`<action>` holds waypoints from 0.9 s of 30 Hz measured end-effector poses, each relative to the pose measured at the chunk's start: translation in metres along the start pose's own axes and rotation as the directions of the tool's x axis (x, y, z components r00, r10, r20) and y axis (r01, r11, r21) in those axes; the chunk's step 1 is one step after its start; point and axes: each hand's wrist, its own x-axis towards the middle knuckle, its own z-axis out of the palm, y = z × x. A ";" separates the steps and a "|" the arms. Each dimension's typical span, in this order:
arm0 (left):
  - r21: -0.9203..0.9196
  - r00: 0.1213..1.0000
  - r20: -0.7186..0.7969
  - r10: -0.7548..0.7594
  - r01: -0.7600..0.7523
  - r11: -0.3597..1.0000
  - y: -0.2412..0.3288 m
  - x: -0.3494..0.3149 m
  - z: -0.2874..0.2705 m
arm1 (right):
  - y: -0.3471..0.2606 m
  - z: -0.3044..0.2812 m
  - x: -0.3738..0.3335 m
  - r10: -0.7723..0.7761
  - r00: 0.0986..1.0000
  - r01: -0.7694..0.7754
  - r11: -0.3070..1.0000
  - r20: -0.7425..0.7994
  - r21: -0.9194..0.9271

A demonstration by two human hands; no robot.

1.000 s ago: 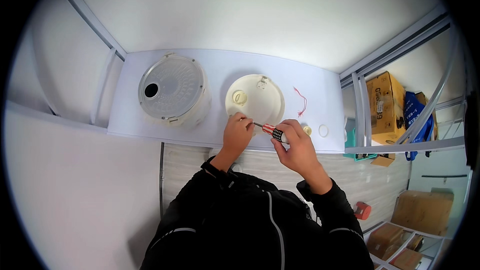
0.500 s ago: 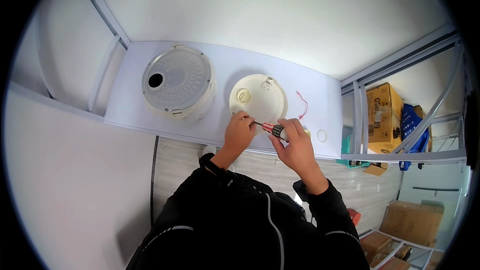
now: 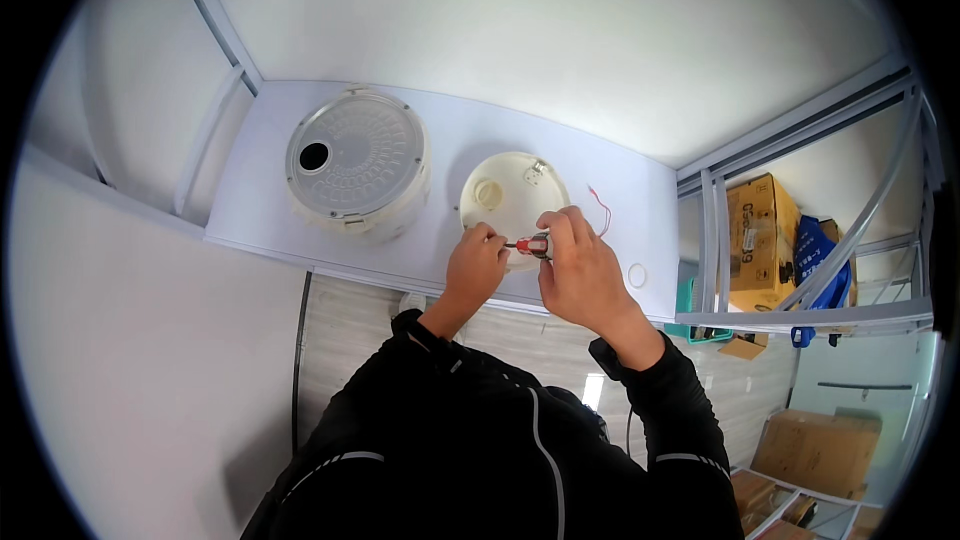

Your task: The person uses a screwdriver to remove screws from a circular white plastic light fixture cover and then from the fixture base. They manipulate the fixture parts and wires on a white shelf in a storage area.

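Currently, the right hand (image 3: 583, 270) sits farther forward on the screwdriver (image 3: 532, 246) than in the preceding view: the fingers now cover the rear of the handle, leaving the red-and-white front section and the shaft exposed. This suggests a re-grip or a turn of the handle; whether the part at the tip has rotated cannot be told. The left hand (image 3: 478, 262) remains at the tip end, so the work appears to be at the same point.

Right hand: closed around the screwdriver handle. Left hand: thumb and fingers pinched together at the shaft's tip; any small part between them is too hidden to identify.

Position of the screwdriver: between the two hands, shaft directed left toward the left fingertips, over the near edge of the round cream lid (image 3: 512, 215). Contact with the lid cannot be confirmed.

On the lid's inner face, a round cap (image 3: 488, 194) lies beyond the left hand, and a metal latch bracket (image 3: 536, 172) is at the far rim. Right of the lid, a red wire (image 3: 602, 208) and a white ring (image 3: 637, 276) rest on the table (image 3: 650, 210). A cylindrical drum (image 3: 360, 165) stands to the left, well apart from both hands.
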 end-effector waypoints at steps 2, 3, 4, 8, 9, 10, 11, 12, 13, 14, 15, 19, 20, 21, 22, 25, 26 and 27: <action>-0.003 1.000 0.021 -0.018 0.018 1.000 0.000 0.001 -0.001 | 0.004 0.005 0.003 -0.040 0.999 0.040 0.999 -0.010 -0.007; 0.000 0.999 0.026 -0.020 0.020 1.000 0.001 0.001 -0.002 | 0.004 0.005 0.003 0.022 1.000 -0.021 0.997 0.011 -0.072; 0.005 0.999 0.033 -0.023 0.023 1.000 0.000 0.001 -0.002 | 0.001 0.005 0.004 0.087 0.996 -0.082 0.988 0.028 -0.134; 0.029 0.999 0.046 -0.023 0.022 0.999 -0.001 0.001 -0.002 | -0.007 0.005 0.005 0.334 0.927 -0.251 0.890 0.170 -0.381; 0.043 0.999 0.054 -0.005 0.003 0.999 -0.002 0.003 -0.002 | -0.010 0.002 0.008 0.389 0.895 -0.290 0.879 0.217 -0.378; 0.053 0.998 0.065 0.011 -0.015 0.998 -0.002 0.004 -0.002 | -0.017 -0.005 0.011 0.444 0.856 -0.330 0.864 0.265 -0.379; 0.063 0.997 0.076 0.028 -0.033 0.997 -0.002 0.005 -0.001 | -0.021 -0.008 0.013 0.495 0.811 -0.369 0.847 0.312 -0.382; 0.054 0.996 0.082 0.025 -0.029 0.998 -0.002 0.005 -0.001 | -0.020 -0.008 0.009 0.386 0.892 -0.308 0.899 0.234 -0.311; 0.043 0.996 0.086 0.024 -0.028 0.999 0.000 0.007 0.000 | -0.017 -0.009 0.003 0.274 0.951 -0.234 0.940 0.141 -0.247; 0.033 0.996 0.091 0.023 -0.026 0.999 0.002 0.009 0.000 | -0.015 -0.009 -0.002 0.160 0.986 -0.150 0.970 0.038 -0.190; 0.023 0.995 0.092 0.025 -0.027 0.999 0.003 0.009 0.000 | -0.012 -0.010 -0.005 0.152 0.986 -0.141 0.979 0.064 -0.148; -0.028 0.987 0.161 0.006 -0.002 1.000 -0.004 0.010 0.001 | -0.008 -0.008 -0.005 0.154 0.986 -0.150 0.986 0.058 -0.070; -0.045 0.981 0.195 -0.008 0.017 0.999 -0.004 0.008 0.001 | -0.007 -0.007 -0.006 0.165 0.986 -0.162 0.984 0.036 -0.074; -0.109 0.990 0.135 0.030 -0.015 0.994 -0.006 0.006 -0.001 | -0.007 -0.004 -0.004 0.219 0.975 -0.213 0.970 0.042 -0.115; -0.171 0.995 0.069 0.071 -0.058 0.984 -0.009 0.008 -0.002 | -0.007 -0.003 0.001 0.273 0.961 -0.264 0.951 0.038 -0.160; -0.166 0.985 -0.046 0.166 -0.171 0.971 -0.011 0.005 -0.001 | -0.008 0.000 0.003 0.384 0.922 -0.351 0.882 0.048 -0.313; -0.132 0.978 -0.071 0.198 -0.205 0.970 -0.013 0.004 0.000 | -0.007 0.000 0.004 0.413 0.909 -0.367 0.855 0.053 -0.366; -0.101 0.973 -0.125 0.195 -0.208 0.973 -0.016 0.006 0.001 | -0.006 0.001 0.005 0.424 0.904 -0.381 0.853 0.048 -0.355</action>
